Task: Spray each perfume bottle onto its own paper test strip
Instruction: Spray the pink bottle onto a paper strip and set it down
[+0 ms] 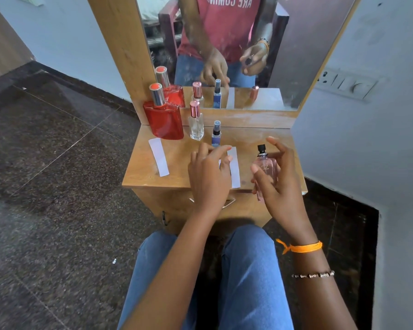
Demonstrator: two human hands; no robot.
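Note:
My right hand (275,177) grips a pink perfume bottle (267,169) with a black spray nozzle, held upright over the right side of the small wooden table (177,160). My left hand (209,170) hovers with relaxed fingers over a white paper strip (234,167) in the table's middle, holding nothing that I can see. Another white strip (159,157) lies at the left. At the back stand a red bottle (163,119), a clear bottle with a pink cap (196,123) and a small blue spray bottle (216,135).
A mirror (224,51) behind the table reflects the bottles, a loose pink cap and both hands. A wall with a switch plate (343,84) is close on the right. Dark stone floor (57,186) surrounds the table; my knees in jeans sit below its front edge.

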